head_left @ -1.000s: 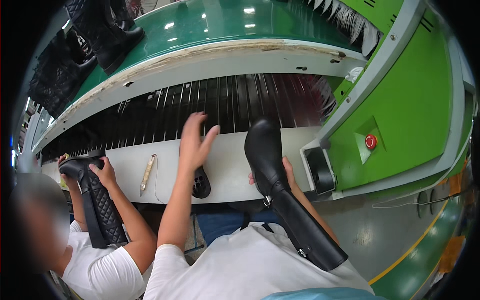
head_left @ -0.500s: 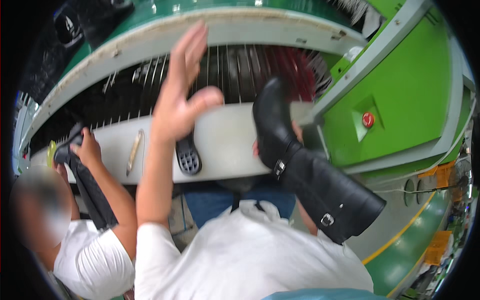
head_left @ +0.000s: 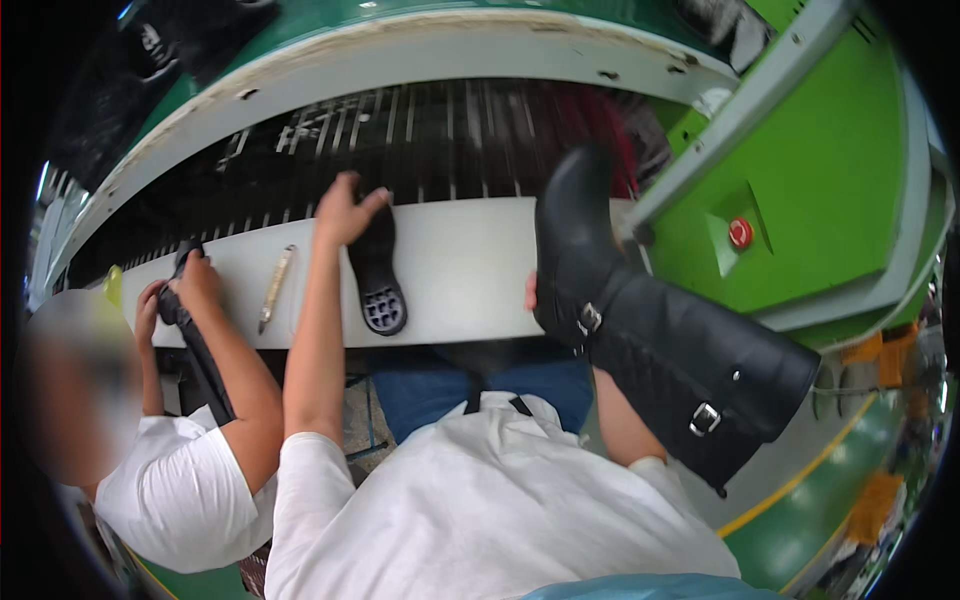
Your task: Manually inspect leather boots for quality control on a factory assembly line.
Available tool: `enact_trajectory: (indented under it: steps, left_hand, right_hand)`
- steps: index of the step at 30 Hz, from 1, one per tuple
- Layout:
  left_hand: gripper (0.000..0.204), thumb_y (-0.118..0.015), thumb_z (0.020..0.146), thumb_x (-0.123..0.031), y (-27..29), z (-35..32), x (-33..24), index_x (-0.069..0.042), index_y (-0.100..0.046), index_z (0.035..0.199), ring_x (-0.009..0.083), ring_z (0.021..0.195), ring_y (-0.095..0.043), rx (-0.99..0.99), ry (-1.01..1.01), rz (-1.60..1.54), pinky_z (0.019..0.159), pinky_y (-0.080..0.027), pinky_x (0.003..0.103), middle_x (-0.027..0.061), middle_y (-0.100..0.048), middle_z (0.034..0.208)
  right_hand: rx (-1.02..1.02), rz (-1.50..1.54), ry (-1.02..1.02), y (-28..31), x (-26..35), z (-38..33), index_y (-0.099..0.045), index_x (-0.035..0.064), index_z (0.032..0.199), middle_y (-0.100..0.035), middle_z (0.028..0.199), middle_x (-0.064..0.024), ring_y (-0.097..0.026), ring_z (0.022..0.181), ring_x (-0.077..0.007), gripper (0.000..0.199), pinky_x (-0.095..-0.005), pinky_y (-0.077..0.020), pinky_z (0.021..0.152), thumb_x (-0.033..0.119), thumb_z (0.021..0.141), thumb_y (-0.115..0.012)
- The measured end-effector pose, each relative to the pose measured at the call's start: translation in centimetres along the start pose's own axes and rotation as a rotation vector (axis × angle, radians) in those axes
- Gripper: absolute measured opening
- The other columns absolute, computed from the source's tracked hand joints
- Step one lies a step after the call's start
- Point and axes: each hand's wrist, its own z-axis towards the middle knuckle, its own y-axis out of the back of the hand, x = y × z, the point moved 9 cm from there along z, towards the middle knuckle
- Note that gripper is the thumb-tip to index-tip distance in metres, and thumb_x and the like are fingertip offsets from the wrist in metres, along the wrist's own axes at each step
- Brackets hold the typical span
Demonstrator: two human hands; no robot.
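Observation:
My right hand [head_left: 531,291] holds a tall black boot [head_left: 648,318] with two silver buckles. Only fingertips show beside the foot part; the boot hides the rest. The boot is tilted, its toe toward the far side of the bench and its shaft reaching over my right forearm. My left hand [head_left: 346,213] is at the far end of a black shoe sole [head_left: 383,295], thumb and fingers apart. The sole lies on the white ledge, its heel with an open grid toward me. I cannot make out how firmly the hand touches it.
A pale stick-like tool [head_left: 276,288] lies on the white ledge [head_left: 468,270], left of my forearm. Behind the ledge runs a dark bed of metal rods [head_left: 430,140]. At right stands a green machine panel [head_left: 815,190] with a red button [head_left: 740,233]. A co-worker [head_left: 185,490] handles black footwear at left.
My left hand has come down from its raised position to the sole's far end. The boot in my right hand has shifted slightly right. The co-worker's footwear has turned.

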Motion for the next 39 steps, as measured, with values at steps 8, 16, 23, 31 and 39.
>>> enact_trajectory:
  steps: [8,16,23,31,39]
  left_hand:
    - [0.037,-0.079,0.102,-0.007,-0.8,-2.0,-3.8,0.001,-0.073,0.137,0.0176,0.110,-0.075,-0.099,-0.018,-0.613,0.099,-0.058,0.032,0.0095,-0.081,0.122]
    - [0.027,-0.071,0.108,-0.004,1.8,-6.0,-17.5,0.003,-0.070,0.134,0.0110,0.103,-0.074,0.063,-0.088,-1.111,0.092,-0.059,0.026,0.0070,-0.080,0.114]
    - [0.025,-0.065,0.111,-0.002,3.2,-10.0,-24.2,0.005,-0.069,0.134,0.0165,0.114,-0.077,0.206,-0.194,-1.171,0.101,-0.061,0.030,0.0146,-0.081,0.124]
    - [0.025,-0.067,0.112,-0.008,2.7,-10.3,-23.1,0.003,-0.072,0.134,0.0138,0.113,-0.075,0.149,-0.186,-1.142,0.100,-0.058,0.028,0.0122,-0.080,0.122]
    - [0.107,-0.006,0.113,-0.077,1.9,-10.2,-23.5,0.006,-0.064,0.148,0.0323,0.126,-0.075,0.253,-0.175,-1.246,0.113,-0.058,0.042,0.0266,-0.076,0.136]
  right_hand:
    - [-0.013,0.272,-0.027,-0.8,-4.0,-1.2,-0.063,-0.0141,0.137,-0.072,0.117,-0.0397,-0.073,0.107,-0.0516,0.124,-0.0548,-0.0597,0.096,0.097,0.095,-0.028]
    - [-0.034,0.179,0.059,-7.2,-3.5,-0.7,-0.063,-0.0108,0.140,-0.074,0.111,-0.0362,-0.076,0.097,-0.0468,0.119,-0.0516,-0.0634,0.093,0.092,0.100,-0.018]
    - [0.036,-0.220,0.223,-9.0,-5.6,-1.9,-0.057,-0.0077,0.147,-0.074,0.123,-0.0242,-0.077,0.110,-0.0310,0.103,-0.0402,-0.0612,0.100,0.085,0.105,-0.041]
    - [-0.010,-0.098,0.190,-9.2,-6.9,-1.0,-0.064,-0.0080,0.138,-0.077,0.115,-0.0204,-0.079,0.102,-0.0291,0.099,-0.0386,-0.0641,0.090,0.082,0.108,-0.039]
    - [-0.080,-0.160,0.224,-7.1,-7.5,-0.2,-0.065,-0.0088,0.135,-0.077,0.112,-0.0205,-0.081,0.096,-0.0304,0.092,-0.0411,-0.0667,0.086,0.077,0.111,-0.041]
